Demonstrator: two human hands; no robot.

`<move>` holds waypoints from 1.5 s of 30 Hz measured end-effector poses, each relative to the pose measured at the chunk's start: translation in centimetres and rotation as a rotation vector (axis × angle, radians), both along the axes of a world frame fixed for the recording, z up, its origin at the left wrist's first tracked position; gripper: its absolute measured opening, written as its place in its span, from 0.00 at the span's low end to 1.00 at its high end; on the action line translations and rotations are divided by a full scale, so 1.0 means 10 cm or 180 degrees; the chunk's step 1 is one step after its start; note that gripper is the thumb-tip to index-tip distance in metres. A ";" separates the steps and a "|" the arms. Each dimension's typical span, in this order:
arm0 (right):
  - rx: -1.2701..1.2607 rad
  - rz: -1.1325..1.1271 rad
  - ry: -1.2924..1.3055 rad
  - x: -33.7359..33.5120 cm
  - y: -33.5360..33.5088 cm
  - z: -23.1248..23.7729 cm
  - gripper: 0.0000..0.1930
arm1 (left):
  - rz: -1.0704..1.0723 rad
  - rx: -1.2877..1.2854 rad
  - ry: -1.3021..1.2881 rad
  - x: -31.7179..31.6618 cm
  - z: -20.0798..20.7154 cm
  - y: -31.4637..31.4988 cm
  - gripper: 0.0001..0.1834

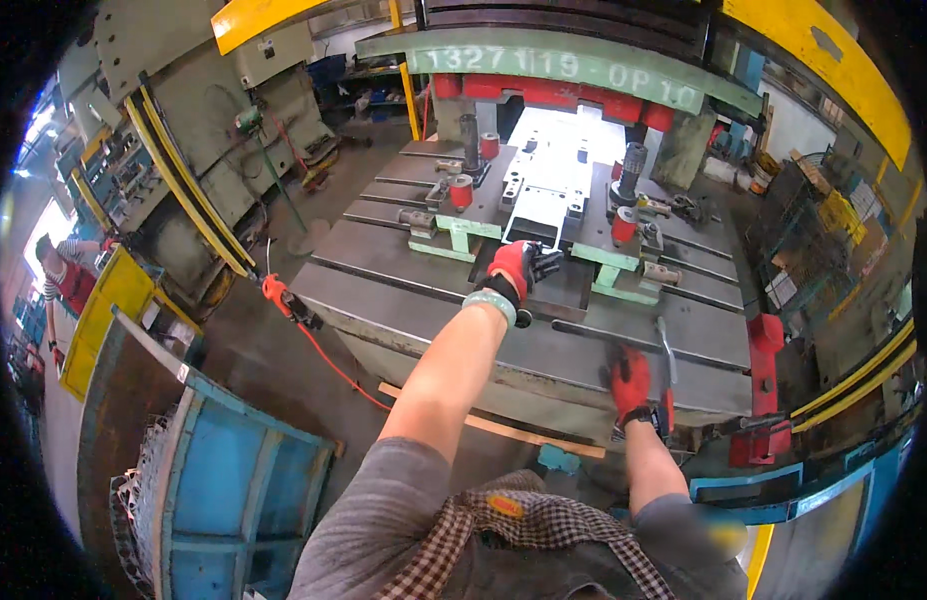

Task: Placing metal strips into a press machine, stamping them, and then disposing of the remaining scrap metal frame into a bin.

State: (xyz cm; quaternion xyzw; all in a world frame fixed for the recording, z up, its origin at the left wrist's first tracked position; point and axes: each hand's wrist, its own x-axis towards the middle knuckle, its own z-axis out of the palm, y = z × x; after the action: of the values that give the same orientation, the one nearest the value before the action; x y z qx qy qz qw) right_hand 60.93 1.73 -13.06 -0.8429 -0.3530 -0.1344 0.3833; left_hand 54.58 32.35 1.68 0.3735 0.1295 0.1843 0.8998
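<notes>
Left hand (516,268) at near end of glare-white metal plate (549,180); right hand (629,380) over front of table (378,255).
Left palm hidden, right hand blurred: cannot tell whether either grasps anything. Plate surface washed out.

Press bed (373,245) carrying a brightly lit die (553,170), flanked by green blocks (459,240) and red cylinders (461,192). The gloved left hand (523,268) is at the die's near end, contact not discernible; the gloved right hand (629,380), blurred, is at the bed's front edge toward the right corner, near a slender grey tool (667,350). A blue bin (218,470) stands off the left front corner.
</notes>
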 end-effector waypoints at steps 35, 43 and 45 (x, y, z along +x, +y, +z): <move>-0.0163 -0.0150 0.0042 -0.03 -0.06 -0.04 0.19 | 0.1730 0.5104 0.2089 0.42 -0.34 0.04 0.25; 0.0065 0.0119 0.0362 0.06 -0.03 -0.12 0.22 | 0.0461 0.5581 0.2533 0.16 -0.19 0.02 0.23; -0.0003 0.0004 0.0391 0.07 -0.04 -0.13 0.23 | 0.0225 0.5846 0.2625 0.10 -0.16 0.05 0.21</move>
State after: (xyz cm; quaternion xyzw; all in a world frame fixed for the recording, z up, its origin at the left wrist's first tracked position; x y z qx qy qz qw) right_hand 61.64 1.28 -14.35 -0.8495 -0.3293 -0.0820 0.4040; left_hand 55.56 32.86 0.06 0.9530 0.2496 0.0957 0.1425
